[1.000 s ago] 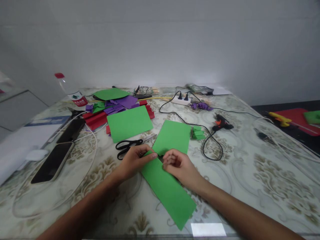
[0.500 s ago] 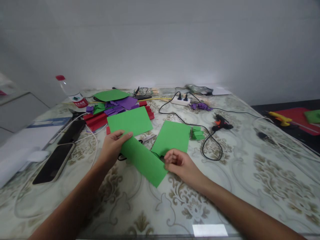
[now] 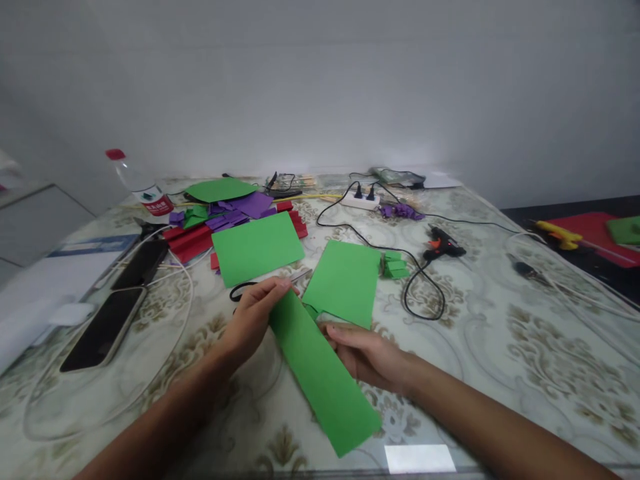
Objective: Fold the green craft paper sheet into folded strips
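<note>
My left hand (image 3: 260, 308) is closed, its thumb and fingers pinching the upper end of a long green paper strip (image 3: 323, 373), which slants down to the right above the table. At the strip's right edge is my right hand (image 3: 360, 350), fingers curled and partly hidden behind the paper; what they hold, if anything, I cannot make out. Scissors (image 3: 242, 291) lie beyond my left hand, partly covered by it. Two green paper sheets, a left one (image 3: 257, 247) and a right one (image 3: 345, 277), lie past my hands.
To the right are a black glue gun (image 3: 443, 245) with its cord and small green folded pieces (image 3: 395, 265). A power strip (image 3: 361, 199) sits farther back. Red paper (image 3: 187, 241) and purple paper (image 3: 255, 205) are heaped behind, near a bottle (image 3: 145, 190). A phone (image 3: 105, 330) lies left.
The strip's lower end has swung down and right toward me. My left hand has moved right and slightly down, uncovering part of the scissors. My right hand has shifted slightly down.
</note>
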The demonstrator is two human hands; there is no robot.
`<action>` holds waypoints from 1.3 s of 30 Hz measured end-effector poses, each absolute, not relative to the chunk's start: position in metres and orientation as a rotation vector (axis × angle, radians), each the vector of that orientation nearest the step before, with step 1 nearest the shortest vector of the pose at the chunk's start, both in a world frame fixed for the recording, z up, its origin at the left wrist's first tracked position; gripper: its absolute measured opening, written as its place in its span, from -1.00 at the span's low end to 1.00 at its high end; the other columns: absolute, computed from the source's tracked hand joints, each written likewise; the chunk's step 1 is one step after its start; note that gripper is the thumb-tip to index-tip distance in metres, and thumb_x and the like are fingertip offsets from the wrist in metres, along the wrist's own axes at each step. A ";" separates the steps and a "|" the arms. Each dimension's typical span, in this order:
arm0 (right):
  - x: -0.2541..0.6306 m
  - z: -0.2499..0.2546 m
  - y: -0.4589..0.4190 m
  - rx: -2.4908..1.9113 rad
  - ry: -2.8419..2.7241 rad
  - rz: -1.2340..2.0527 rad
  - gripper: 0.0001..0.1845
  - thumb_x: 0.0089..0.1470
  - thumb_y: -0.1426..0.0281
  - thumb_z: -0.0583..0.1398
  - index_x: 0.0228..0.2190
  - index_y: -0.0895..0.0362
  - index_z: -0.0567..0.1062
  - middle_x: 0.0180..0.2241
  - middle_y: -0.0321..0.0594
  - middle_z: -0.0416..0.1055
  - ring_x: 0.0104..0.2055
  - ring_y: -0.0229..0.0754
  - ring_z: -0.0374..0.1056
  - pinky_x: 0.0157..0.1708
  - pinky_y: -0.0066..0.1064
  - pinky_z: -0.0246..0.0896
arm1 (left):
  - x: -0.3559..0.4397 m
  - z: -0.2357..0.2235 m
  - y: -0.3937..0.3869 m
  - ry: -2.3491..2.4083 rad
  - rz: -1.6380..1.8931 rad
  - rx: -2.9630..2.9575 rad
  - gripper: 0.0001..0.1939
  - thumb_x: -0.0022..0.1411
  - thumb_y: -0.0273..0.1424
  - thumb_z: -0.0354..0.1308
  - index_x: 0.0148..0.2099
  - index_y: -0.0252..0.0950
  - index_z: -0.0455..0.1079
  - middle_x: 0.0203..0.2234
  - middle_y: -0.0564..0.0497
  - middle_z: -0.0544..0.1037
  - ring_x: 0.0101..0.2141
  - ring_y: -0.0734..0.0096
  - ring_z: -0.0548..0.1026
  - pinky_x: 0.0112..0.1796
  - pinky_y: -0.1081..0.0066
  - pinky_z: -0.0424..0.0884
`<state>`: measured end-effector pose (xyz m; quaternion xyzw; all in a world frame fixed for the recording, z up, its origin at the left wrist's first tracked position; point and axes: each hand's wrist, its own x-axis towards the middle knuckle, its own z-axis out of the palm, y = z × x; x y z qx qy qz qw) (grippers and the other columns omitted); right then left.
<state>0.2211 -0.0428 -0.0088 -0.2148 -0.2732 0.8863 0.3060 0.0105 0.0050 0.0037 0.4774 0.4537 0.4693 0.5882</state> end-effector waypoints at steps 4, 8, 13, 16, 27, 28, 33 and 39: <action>0.223 -0.004 -0.046 -0.506 -0.749 2.510 -0.46 0.13 0.07 0.30 -0.05 0.25 0.54 -0.23 -0.06 0.60 -0.19 -0.05 0.54 -0.01 -0.20 0.32 | 0.013 0.000 0.000 1.005 1.066 1.197 -0.65 0.30 -0.10 0.22 -0.28 -0.31 0.52 -0.44 0.00 0.54 -0.49 0.44 0.38 -0.44 0.47 0.25; 0.229 -0.003 -0.042 -0.540 -0.714 2.571 -0.41 0.12 0.08 0.30 0.03 0.24 0.50 -0.12 0.00 0.60 -0.12 0.01 0.56 0.02 -0.18 0.32 | 0.012 -0.002 -0.001 0.992 1.037 1.232 -0.62 0.35 -0.06 0.15 -0.19 -0.30 0.53 -0.35 -0.03 0.57 -0.44 0.40 0.42 -0.40 0.45 0.27; 0.230 -0.001 -0.037 -0.599 -0.715 2.459 -0.51 0.13 0.15 0.30 -0.03 0.22 0.50 -0.17 0.00 0.60 -0.16 -0.02 0.57 -0.08 -0.22 0.37 | 0.011 0.001 0.001 1.058 1.117 1.257 -0.60 0.31 -0.05 0.19 -0.04 -0.28 0.51 -0.26 -0.06 0.56 -0.26 0.27 0.47 -0.28 0.40 0.36; 0.228 0.002 -0.037 -0.663 -0.721 2.333 -0.59 0.07 0.17 0.36 -0.17 0.22 0.50 -0.22 -0.03 0.60 -0.20 -0.03 0.56 -0.11 -0.24 0.37 | 0.012 0.003 0.004 1.112 1.198 1.250 -0.62 0.26 -0.08 0.25 -0.06 -0.27 0.49 -0.22 -0.05 0.53 -0.19 0.27 0.47 -0.23 0.41 0.40; 0.226 -0.003 -0.035 -0.844 -0.649 2.073 -0.53 -0.12 0.25 0.50 -0.23 0.18 0.49 -0.35 -0.27 0.51 -0.36 -0.29 0.44 -0.28 -0.44 0.34 | 0.012 0.004 0.008 1.026 1.158 1.049 -0.70 0.10 -0.22 0.42 -0.24 -0.30 0.47 -0.34 0.05 0.48 -0.35 0.47 0.46 -0.36 0.53 0.47; 0.226 -0.004 -0.035 -0.853 -0.656 2.062 -0.51 -0.13 0.25 0.50 -0.22 0.17 0.49 -0.34 -0.28 0.51 -0.36 -0.29 0.44 -0.28 -0.44 0.33 | 0.011 0.005 0.008 1.017 1.148 1.046 -0.71 0.10 -0.23 0.42 -0.28 -0.31 0.46 -0.37 0.06 0.47 -0.37 0.49 0.45 -0.38 0.55 0.45; 0.225 -0.007 -0.035 -0.933 -0.820 1.977 -0.41 -0.17 0.21 0.52 -0.12 0.08 0.47 -0.26 -0.30 0.47 -0.25 -0.24 0.43 -0.23 -0.40 0.31 | 0.009 0.006 0.006 0.923 1.009 1.045 -0.72 0.14 -0.21 0.39 -0.29 -0.31 0.46 -0.44 0.04 0.51 -0.44 0.47 0.47 -0.40 0.50 0.44; 0.249 0.030 -0.041 -1.115 -1.135 1.404 -0.48 -0.09 0.16 0.47 -0.11 -0.01 0.49 0.04 -0.17 0.41 0.13 0.00 0.28 0.15 -0.15 0.19 | 0.010 0.002 0.005 0.948 0.887 1.102 -0.61 0.12 -0.13 0.38 -0.18 -0.33 0.48 -0.37 -0.04 0.60 -0.40 0.32 0.54 -0.34 0.37 0.47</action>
